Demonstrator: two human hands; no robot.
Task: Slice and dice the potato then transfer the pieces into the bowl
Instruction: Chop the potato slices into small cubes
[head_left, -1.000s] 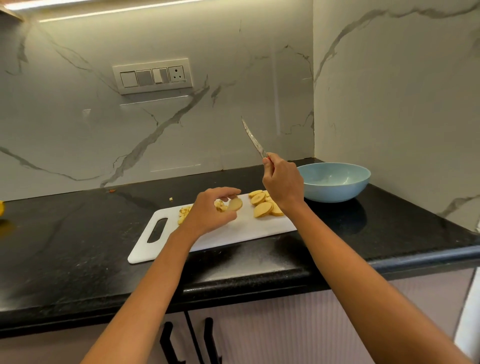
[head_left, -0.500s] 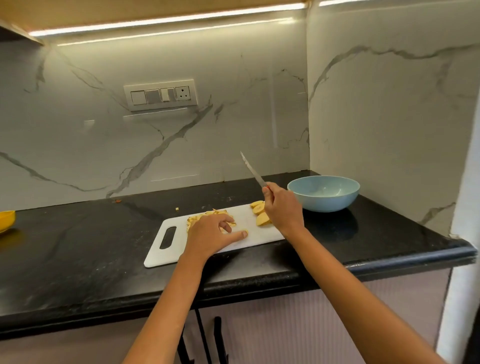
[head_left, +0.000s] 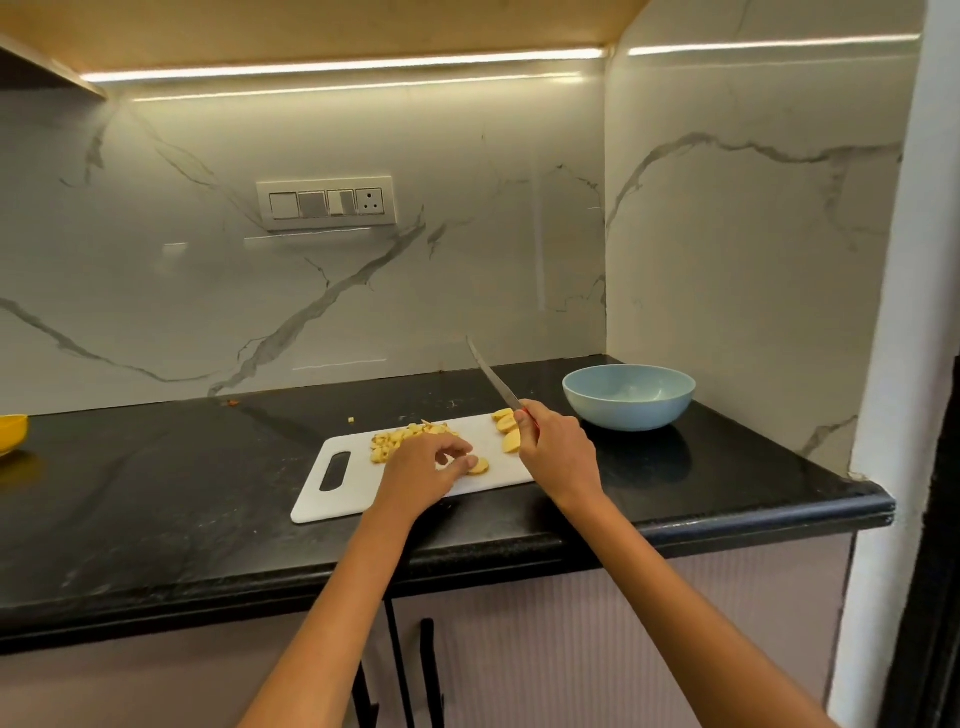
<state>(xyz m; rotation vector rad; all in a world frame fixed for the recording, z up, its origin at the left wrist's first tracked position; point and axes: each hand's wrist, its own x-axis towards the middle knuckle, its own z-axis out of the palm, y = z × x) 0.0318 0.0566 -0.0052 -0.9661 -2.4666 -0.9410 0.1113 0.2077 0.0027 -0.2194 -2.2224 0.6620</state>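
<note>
A white cutting board (head_left: 332, 499) lies on the black counter. Diced potato pieces (head_left: 395, 441) are piled at its back middle, and a few round potato slices (head_left: 506, 428) lie at its right end. My left hand (head_left: 426, 467) rests on the board, its fingertips pressing one potato slice (head_left: 479, 466) flat. My right hand (head_left: 556, 447) grips a knife (head_left: 491, 376) by its red handle, with the blade pointing up and back, off the board. A light blue bowl (head_left: 628, 397) stands to the right of the board; no potato shows in it.
The black counter (head_left: 156, 493) ends at a marble wall on the right, close behind the bowl. A yellow bowl (head_left: 10, 431) sits at the far left edge. A switch panel (head_left: 326, 202) is on the back wall. Small scraps lie behind the board.
My left hand has carried one slice down from the air onto the board's front and now holds it flat. The knife stays raised. My head has pulled back and tilted up.
</note>
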